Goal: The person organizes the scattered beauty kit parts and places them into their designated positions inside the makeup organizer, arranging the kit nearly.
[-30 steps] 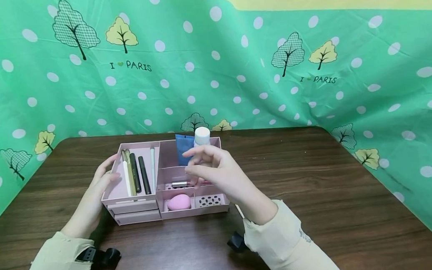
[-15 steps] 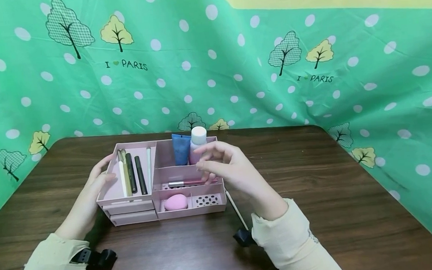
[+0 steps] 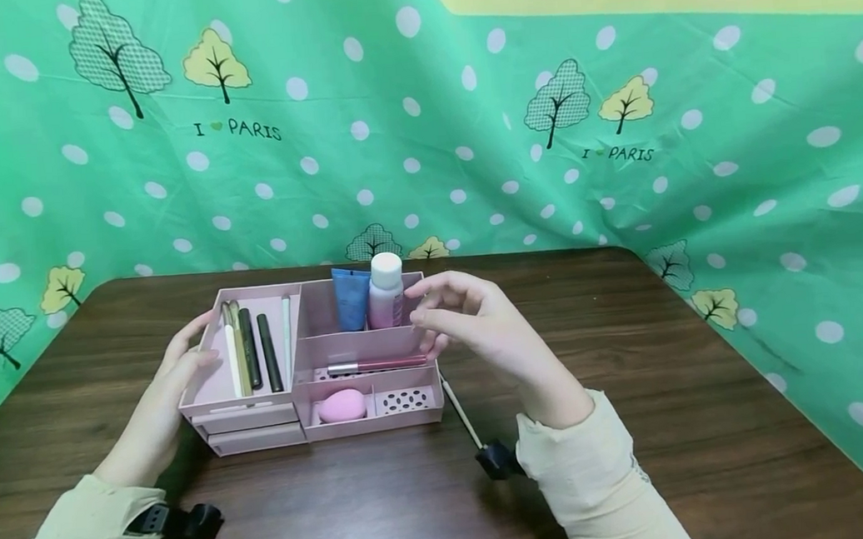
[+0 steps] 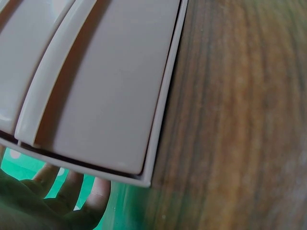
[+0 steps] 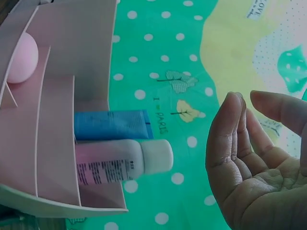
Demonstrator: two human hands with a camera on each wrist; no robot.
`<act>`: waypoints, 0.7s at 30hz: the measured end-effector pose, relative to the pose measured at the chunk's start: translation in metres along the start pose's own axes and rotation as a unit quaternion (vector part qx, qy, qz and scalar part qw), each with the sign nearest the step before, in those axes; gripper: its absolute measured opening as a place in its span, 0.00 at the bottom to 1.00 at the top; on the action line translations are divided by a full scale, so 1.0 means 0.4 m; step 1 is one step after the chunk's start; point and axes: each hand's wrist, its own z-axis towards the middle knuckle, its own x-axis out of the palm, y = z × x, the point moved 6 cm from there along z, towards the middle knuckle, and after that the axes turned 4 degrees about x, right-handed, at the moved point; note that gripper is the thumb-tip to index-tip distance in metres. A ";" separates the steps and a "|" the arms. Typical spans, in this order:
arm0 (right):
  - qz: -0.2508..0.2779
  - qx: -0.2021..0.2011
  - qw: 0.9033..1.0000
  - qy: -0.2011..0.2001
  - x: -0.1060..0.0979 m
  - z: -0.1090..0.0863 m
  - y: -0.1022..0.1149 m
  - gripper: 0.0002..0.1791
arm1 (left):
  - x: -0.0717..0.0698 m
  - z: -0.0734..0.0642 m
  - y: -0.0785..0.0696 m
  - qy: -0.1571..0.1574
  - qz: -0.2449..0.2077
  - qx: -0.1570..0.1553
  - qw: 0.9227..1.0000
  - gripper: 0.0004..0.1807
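A pink desktop organizer (image 3: 375, 430) with compartments and two drawers stands on the table. My left hand (image 3: 157, 405) grips its left side, thumb over the rim; in the left wrist view the fingers (image 4: 98, 194) show along the outer wall. My right hand (image 3: 492, 332) is at the organizer's right edge, slightly curved, with a gap between thumb and fingertips and nothing in it. Closest to that hand is a white-capped pink bottle (image 3: 386, 293), upright in the back compartment beside a blue tube (image 3: 351, 300). In the right wrist view the bottle (image 5: 112, 160) is apart from the hand.
Several slim pens or pencils (image 3: 268, 352) lie in the organizer's left tray. A lip gloss tube (image 3: 385, 364) and a pink makeup sponge (image 3: 342, 406) occupy the front compartments. A thin pale stick (image 3: 461, 413) lies right of the organizer. A green dotted cloth (image 3: 460, 134) hangs behind the table.
My right hand has drawn away from the bottle to the right, uncovering it and the lip gloss. My left hand stays on the organizer. The head view has shifted slightly.
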 end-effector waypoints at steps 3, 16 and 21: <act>-0.006 -0.006 1.000 0.000 -0.011 0.002 0.004 0.17 | -0.005 -0.002 0.001 0.000 0.003 0.001 1.000 0.31; 0.011 0.019 1.000 -0.016 -0.043 -0.003 -0.004 0.17 | -0.002 -0.002 0.007 0.000 -0.002 -0.008 1.000 0.31; -0.001 0.039 0.999 -0.023 -0.063 0.002 -0.020 0.18 | -0.001 0.000 0.002 0.003 -0.003 -0.001 1.000 0.31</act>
